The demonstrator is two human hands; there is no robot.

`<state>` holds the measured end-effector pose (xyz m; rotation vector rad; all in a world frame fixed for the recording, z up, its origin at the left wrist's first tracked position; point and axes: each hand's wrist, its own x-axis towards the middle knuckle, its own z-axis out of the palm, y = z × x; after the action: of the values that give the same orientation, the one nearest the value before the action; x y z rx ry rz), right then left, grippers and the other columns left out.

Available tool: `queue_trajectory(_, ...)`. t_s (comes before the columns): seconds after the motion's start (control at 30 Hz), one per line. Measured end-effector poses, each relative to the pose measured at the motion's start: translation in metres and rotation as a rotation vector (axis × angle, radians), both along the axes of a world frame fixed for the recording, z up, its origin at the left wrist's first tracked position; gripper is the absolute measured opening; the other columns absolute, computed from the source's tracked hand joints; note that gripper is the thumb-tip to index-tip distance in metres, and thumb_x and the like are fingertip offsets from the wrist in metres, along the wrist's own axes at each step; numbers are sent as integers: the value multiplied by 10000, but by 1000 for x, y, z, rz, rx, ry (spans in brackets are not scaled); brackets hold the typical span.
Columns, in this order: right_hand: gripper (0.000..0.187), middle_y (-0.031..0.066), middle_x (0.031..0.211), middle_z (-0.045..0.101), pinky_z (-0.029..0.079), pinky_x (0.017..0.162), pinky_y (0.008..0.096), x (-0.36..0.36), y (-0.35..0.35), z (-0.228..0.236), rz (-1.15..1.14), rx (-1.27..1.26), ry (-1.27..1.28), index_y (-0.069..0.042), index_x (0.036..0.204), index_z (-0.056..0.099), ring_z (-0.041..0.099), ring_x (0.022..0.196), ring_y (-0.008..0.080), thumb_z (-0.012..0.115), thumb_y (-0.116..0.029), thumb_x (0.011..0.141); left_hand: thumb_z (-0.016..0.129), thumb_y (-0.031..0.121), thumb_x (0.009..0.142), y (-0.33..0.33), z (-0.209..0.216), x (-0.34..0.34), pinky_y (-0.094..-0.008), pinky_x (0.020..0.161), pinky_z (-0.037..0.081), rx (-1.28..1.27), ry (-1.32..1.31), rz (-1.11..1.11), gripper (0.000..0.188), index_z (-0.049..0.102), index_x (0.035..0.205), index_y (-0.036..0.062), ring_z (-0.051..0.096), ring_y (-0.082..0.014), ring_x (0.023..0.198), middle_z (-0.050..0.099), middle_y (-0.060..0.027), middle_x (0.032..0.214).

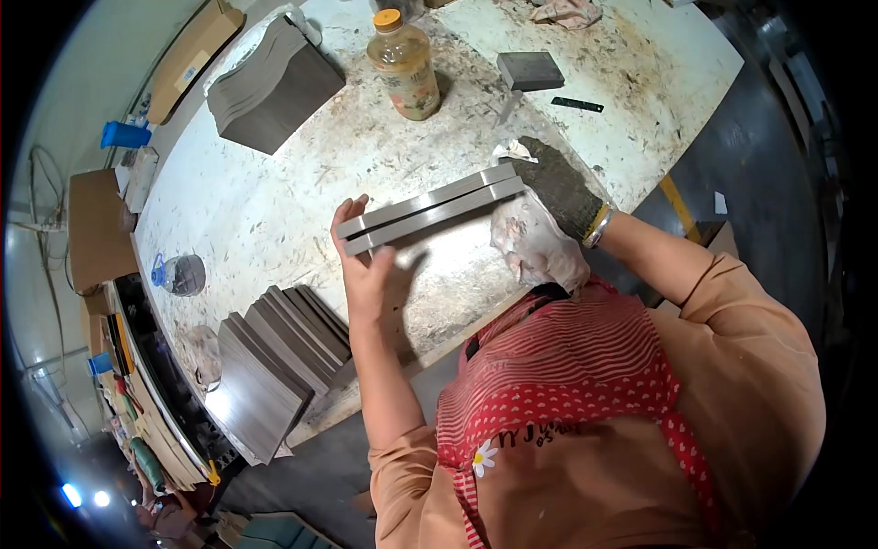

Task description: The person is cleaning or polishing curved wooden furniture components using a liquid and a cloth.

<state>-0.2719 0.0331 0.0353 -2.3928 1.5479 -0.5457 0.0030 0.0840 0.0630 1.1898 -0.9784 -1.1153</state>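
Two narrow grey panels (430, 209), seen edge-on with a dark gap between them, are held above the table in front of me. My left hand (364, 270) is bare and closed around their left end, fingers behind and thumb in front. At the right end is my right hand (560, 188) in a dark knitted glove, with a whitish rag (540, 242) bunched in it. Part of the rag shows by the gloved fingertips, and the rest hangs below the palm. Whether the gloved fingers also touch the panels is hard to make out.
Several grey panels (265, 366) lean in a fanned row at the near left. A stack of wavy panels (274, 87), an orange-capped bottle (404, 69), a grey block (530, 70) and a black blade-like strip (577, 105) stand or lie farther off. A clear jug (183, 274) is left.
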Motion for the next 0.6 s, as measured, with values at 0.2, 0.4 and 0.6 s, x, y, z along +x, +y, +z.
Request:
queue_trajectory(0.2, 360, 134, 1251, 491, 438, 927, 356, -3, -30, 24, 74, 386, -407, -199, 1209, 542, 499, 1116, 275, 535, -175, 850, 717, -19, 661, 13, 5, 0, -310, 833, 452, 232, -275, 18, 576, 429, 1156, 40, 528, -181, 945, 500, -92, 1082)
queue_trajectory(0.4, 386, 82, 1212, 534, 427, 945, 288, -24, -48, 96, 378, 92, -560, -94, 1208, 519, 489, 1136, 148, 557, -221, 845, 699, -19, 698, 35, 7, -17, -288, 817, 463, 114, -146, 129, 433, 469, 1062, 29, 543, -175, 964, 545, -104, 1079)
queue_trajectory(0.6, 181, 115, 913, 550, 503, 658, 310, 111, 5, 50, 678, -279, -54, -39, 898, 561, 567, 794, 192, 571, -134, 744, 679, 63, 756, 39, -12, -24, -315, 911, 414, 154, -29, 61, 469, 476, 1175, 7, 527, -210, 1038, 532, -113, 1156)
